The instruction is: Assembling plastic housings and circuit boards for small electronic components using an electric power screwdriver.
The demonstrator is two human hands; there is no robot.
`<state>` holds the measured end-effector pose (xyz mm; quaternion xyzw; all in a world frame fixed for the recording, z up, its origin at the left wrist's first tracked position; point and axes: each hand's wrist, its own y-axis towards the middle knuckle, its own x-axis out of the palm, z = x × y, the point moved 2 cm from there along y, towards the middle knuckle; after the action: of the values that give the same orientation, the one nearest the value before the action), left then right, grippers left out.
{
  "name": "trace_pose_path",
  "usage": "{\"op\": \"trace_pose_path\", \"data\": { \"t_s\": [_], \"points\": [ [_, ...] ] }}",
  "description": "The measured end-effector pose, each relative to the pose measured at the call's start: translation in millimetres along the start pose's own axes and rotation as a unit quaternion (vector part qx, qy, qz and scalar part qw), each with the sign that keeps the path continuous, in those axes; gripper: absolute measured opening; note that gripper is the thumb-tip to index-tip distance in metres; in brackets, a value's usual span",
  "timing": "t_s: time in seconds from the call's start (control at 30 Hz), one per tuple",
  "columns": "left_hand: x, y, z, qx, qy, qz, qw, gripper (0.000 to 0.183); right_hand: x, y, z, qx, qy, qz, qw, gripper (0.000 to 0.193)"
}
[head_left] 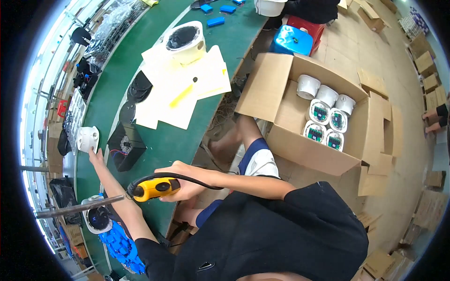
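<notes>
Along the surface's [176, 143] left edge, your left hand [96, 157] meets the near side of a white housing [88, 139], fingers partly curled (whether they truly grip, I cannot tell). Your right hand [185, 185] is wrapped round a yellow tool [157, 188] by the right edge, its black cord [199, 179] trailing back over your forearm, probably to stay clear of the housing.

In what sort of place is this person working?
Probably an assembly workshop: there is a long green workbench, a cardboard box of white round units, some showing green circuit boards, and a yellow tool in the person's right hand.
</notes>
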<state>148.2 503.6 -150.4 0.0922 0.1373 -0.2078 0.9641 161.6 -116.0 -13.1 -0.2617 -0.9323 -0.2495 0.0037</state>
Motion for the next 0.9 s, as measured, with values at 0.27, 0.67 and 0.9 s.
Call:
{"op": "trace_pose_path", "data": {
  "t_s": [0.27, 0.67, 0.9],
  "points": [
    [34, -170, 261, 0.093, -0.349, -0.287, 0.887, 0.051, -3, -7, 7, -0.058, -0.023, 0.052, 0.997, 0.039],
    [16, -493, 257, 0.181, -0.325, -0.428, 0.824, 0.023, -211, -201, 3, 0.240, -0.150, 0.414, 0.865, 0.020],
    [22, -555, 192, 0.129, -0.274, -0.263, 0.916, 0.027, -430, -508, 79, 0.601, -0.566, 0.176, 0.536, 0.048]
  ]
}}
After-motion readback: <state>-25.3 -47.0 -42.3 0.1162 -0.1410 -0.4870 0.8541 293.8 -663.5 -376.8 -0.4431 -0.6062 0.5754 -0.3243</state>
